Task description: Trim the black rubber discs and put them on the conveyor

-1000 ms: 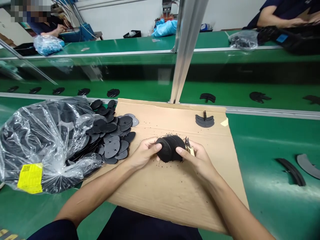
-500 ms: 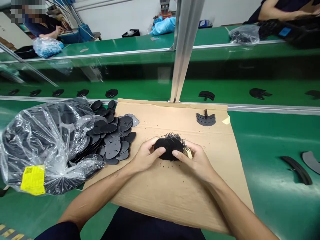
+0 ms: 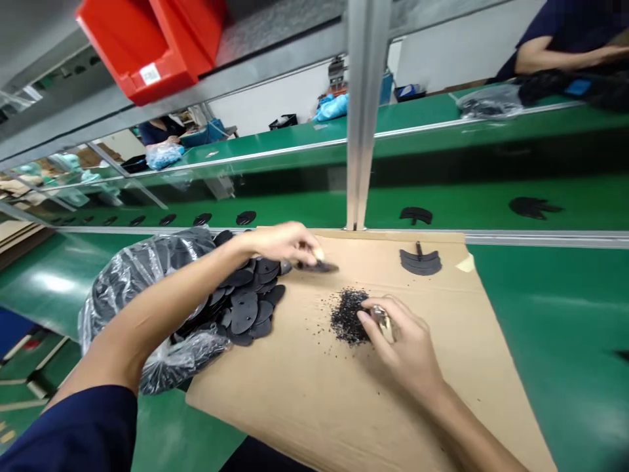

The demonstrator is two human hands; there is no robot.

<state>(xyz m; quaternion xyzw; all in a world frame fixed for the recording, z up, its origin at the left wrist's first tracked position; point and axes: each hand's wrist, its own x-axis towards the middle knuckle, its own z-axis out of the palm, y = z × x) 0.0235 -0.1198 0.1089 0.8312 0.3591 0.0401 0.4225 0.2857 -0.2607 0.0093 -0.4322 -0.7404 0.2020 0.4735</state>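
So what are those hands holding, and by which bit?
Left hand: a black piece, seemingly by one end. Right hand: pliers, seemingly by the pale handles.

Right of the right-hand grip (image 3: pixel 405 344) lies the green workbench (image 3: pixel 560 308), bounded on its far side by a metal rail (image 3: pixel 540 240). Beyond the grip, slightly left, stands a vertical metal post (image 3: pixel 361 131). Farther beyond, a green counter (image 3: pixel 275 139) runs before a pale wall (image 3: pixel 442 46). Above left, a grey shelf (image 3: pixel 285 33) carries a red bin (image 3: pixel 181 39). Below left is green floor (image 3: pixel 162 429). At far left, light glare (image 3: pixel 54 283) marks the workbench.
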